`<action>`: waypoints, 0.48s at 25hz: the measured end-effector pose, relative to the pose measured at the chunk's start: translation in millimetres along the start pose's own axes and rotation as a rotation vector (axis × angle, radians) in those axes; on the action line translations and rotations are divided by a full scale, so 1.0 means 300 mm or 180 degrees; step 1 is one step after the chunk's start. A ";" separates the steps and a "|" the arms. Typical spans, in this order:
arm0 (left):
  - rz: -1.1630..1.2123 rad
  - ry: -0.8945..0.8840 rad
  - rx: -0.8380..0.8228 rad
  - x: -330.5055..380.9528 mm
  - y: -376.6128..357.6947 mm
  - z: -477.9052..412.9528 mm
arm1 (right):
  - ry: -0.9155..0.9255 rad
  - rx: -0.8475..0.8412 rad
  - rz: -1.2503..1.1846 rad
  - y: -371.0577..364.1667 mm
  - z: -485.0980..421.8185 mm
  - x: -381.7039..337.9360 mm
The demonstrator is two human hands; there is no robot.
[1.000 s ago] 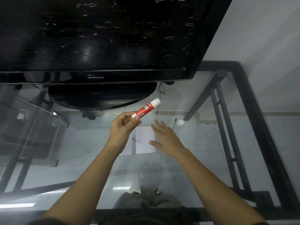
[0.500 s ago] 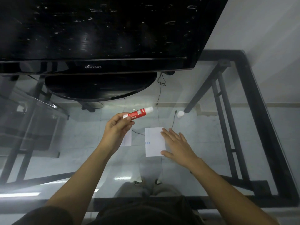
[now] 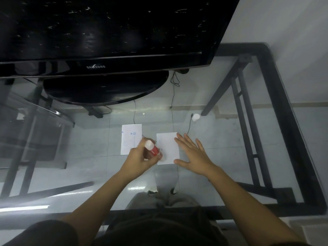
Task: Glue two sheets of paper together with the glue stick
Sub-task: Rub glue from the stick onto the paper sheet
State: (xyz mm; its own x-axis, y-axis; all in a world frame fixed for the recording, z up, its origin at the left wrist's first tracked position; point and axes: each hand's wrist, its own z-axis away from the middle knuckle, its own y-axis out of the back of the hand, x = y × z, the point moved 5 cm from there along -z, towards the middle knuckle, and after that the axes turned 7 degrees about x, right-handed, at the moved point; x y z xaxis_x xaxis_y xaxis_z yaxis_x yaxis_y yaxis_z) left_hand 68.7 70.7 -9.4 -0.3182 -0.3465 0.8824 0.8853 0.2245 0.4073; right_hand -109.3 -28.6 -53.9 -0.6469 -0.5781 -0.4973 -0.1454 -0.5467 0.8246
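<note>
On smooth glass, left hand [image 3: 140, 159] grips cylindrical red glue stick [image 3: 153, 149] — right hand [image 3: 192, 154] splayed flat beside white paper [image 3: 167, 148].

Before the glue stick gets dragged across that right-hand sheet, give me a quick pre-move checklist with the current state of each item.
1. Glue stick gripped in the left hand: ok.
2. Cap off the stick, lying apart on the glass table: ok.
3. Right hand flat on the right edge of the right sheet, pinning it: ok.
4. Stick's glue end touching that sheet: cannot tell, the tip is blurred.
5. Left sheet lying flat and close by, not overlapping the right sheet: ok.
6. Glue already on the paper: cannot tell.
</note>
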 end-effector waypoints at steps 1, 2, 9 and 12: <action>-0.0350 -0.0345 -0.0184 0.017 -0.017 0.010 | -0.0002 0.0000 -0.0003 -0.002 -0.001 0.002; -0.0610 -0.0602 -0.0321 0.028 -0.032 0.018 | -0.0003 0.0000 0.0006 -0.004 0.000 0.003; -0.1014 -0.1170 -0.0115 0.063 0.018 -0.035 | -0.0015 -0.0030 0.0043 -0.002 -0.001 -0.001; -0.1012 -0.1189 -0.0497 0.062 -0.032 -0.012 | -0.0038 -0.0046 0.0039 0.000 0.000 -0.004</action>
State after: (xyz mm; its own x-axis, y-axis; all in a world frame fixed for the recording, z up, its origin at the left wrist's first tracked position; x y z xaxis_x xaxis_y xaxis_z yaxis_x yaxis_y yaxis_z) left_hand 55.6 58.7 2.2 -0.6540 -0.0202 0.7562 0.7561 0.0124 0.6543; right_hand -108.4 -28.0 -53.2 -0.6576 -0.5776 -0.4837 -0.1265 -0.5483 0.8266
